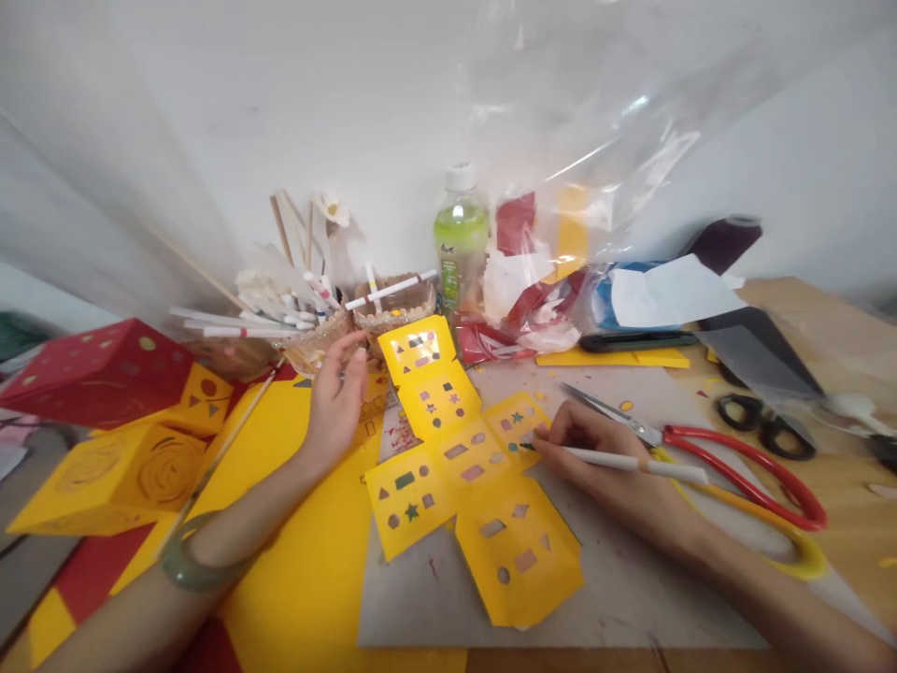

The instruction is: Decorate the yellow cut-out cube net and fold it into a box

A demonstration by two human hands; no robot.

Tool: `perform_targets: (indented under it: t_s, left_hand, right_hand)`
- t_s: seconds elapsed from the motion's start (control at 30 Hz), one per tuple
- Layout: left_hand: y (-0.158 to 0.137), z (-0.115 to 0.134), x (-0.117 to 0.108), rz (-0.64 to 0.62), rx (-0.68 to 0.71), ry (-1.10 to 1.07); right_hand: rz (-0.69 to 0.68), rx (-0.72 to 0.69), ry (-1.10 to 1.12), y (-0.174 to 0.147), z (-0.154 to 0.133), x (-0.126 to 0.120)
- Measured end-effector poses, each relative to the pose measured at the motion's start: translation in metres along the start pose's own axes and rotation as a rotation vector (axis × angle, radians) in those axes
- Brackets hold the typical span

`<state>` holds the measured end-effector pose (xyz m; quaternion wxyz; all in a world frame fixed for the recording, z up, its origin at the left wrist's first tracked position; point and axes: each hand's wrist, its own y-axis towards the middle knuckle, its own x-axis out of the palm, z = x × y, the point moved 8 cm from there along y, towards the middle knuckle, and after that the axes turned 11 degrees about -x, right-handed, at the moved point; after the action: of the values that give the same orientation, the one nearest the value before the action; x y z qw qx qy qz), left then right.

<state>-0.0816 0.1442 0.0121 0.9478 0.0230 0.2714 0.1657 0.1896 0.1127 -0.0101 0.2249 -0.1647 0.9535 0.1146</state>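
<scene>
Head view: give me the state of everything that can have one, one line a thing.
Left hand: raised, fingers loosely curled, holding nothing visible
Right hand: closed around the white marker
White marker: held, tip end at the yellow card
Yellow card: unfolded
Bottle: upright, cap on
Red-handled scissors: lying down, unheld
Red box: folded into shape

A plain, pale grey wall point(336, 103) spans the top of the frame. Below it, a light brown wooden table point(859, 500) shows at the right and along the bottom edge. The light is soft.
</scene>
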Motion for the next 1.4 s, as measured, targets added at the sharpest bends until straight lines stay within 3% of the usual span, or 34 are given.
perform_targets:
  t_s: [0.1,0.17,0.2,0.27,0.37,0.57,0.7,0.83,0.93,1.03,1.17,1.4]
  left_hand:
    - [-0.023,0.027,-0.01,0.085,0.186,0.073]
    - [-0.06,0.053,0.007,-0.044,0.441,0.261]
    - [-0.089,0.069,0.02,-0.126,0.671,0.345]
    - [-0.145,0.084,0.035,-0.115,1.01,0.504]
    - [-0.19,0.082,0.056,-0.117,1.18,0.721]
    - [-0.202,0.077,0.061,-0.03,1.247,0.814]
    - [-0.196,0.077,0.058,0.027,1.174,0.83]
    - [-0.188,0.074,0.059,0.051,1.075,0.849]
    - [-0.184,0.072,0.061,0.052,1.059,0.858]
    - [-0.181,0.071,0.062,0.047,1.045,0.864]
    - [-0.18,0.072,0.062,0.041,1.027,0.858]
    - [-0.182,0.077,0.063,0.071,1.049,0.851]
  right_hand:
    - [0.06,-0.029,-0.049,0.004,-0.001,-0.001]
    - [0.096,-0.032,-0.062,0.005,-0.001,-0.001]
    - [0.112,-0.03,-0.051,0.005,-0.001,-0.001]
    - [0.152,-0.025,0.007,0.004,-0.001,-0.002]
    - [0.217,-0.009,0.104,0.003,0.0,-0.006]
    - [0.38,0.045,0.298,-0.001,0.01,-0.023]
    - [0.465,0.001,0.395,-0.004,0.009,-0.036]
    - [0.455,-0.029,0.316,-0.005,0.0,-0.043]
    - [0.356,-0.015,0.22,-0.002,-0.01,-0.035]
    - [0.132,0.016,0.161,0.003,-0.021,-0.011]
    - [-0.152,0.066,0.248,0.006,-0.03,0.026]
    - [-0.257,0.057,0.271,0.003,-0.023,0.05]
